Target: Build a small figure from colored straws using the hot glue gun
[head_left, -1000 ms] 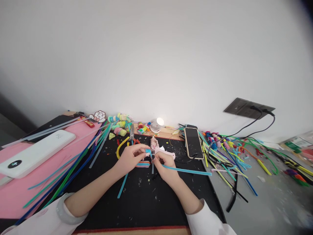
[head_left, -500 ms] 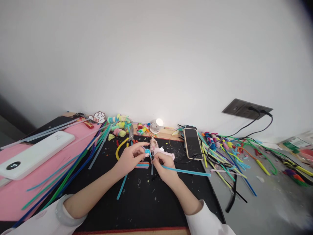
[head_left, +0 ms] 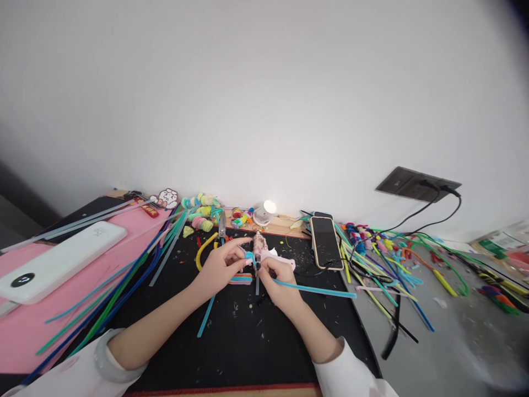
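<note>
My left hand (head_left: 221, 266) and my right hand (head_left: 279, 278) meet over a black mat (head_left: 231, 336). Both pinch a light blue pipe cleaner (head_left: 314, 288), whose near end curls between the fingertips of the two hands. Its long tail runs out to the right across the mat. A pink glue gun (head_left: 270, 253) lies just behind my hands. A short blue stick (head_left: 205, 315) lies on the mat under my left wrist.
A phone (head_left: 325, 241) lies right of the glue gun with a black cable. Loose coloured pipe cleaners (head_left: 388, 259) cover the grey table at right. A pink mat at left carries a white power bank (head_left: 58, 262) and long stems (head_left: 124, 281). Small coiled pieces (head_left: 202, 212) line the wall.
The view has shifted very slightly. My fingers have worked the curled blue end a little; both hands stay in the same spot.
</note>
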Demonstrator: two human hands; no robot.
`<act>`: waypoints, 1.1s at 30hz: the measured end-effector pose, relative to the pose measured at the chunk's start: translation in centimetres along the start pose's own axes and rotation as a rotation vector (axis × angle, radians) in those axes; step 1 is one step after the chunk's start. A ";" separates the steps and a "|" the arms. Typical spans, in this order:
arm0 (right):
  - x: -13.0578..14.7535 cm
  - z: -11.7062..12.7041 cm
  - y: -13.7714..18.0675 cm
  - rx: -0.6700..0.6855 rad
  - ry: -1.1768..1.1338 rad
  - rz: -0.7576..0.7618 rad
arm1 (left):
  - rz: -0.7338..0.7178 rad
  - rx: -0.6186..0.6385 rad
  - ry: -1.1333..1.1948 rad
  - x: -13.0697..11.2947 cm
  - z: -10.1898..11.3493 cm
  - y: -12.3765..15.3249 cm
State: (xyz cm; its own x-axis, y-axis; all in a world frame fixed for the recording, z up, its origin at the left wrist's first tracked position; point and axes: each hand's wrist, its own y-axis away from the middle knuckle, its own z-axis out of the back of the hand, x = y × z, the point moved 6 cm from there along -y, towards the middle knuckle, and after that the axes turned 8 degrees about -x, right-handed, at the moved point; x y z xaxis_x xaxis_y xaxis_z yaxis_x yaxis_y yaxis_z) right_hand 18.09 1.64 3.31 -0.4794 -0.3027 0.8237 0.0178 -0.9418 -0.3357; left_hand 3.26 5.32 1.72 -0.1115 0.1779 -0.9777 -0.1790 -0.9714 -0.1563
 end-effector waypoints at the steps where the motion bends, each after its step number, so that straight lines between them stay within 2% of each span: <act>1: 0.0 0.0 0.0 0.002 -0.001 -0.005 | -0.006 -0.003 0.007 0.0 0.0 0.0; 15: -0.2 -0.1 0.1 -0.004 0.009 0.008 | 0.028 0.032 0.002 0.4 -0.2 0.0; 33: -0.3 -0.1 0.1 0.005 -0.004 -0.023 | 0.012 0.011 -0.026 0.0 -0.1 -0.1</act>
State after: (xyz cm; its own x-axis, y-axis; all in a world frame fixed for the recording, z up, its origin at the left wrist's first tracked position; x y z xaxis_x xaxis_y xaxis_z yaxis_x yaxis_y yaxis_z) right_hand 18.17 1.71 2.97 -0.4764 -0.2815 0.8329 0.0109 -0.9492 -0.3146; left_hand 3.37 5.39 1.72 -0.1386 0.1702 -0.9756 -0.1880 -0.9717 -0.1428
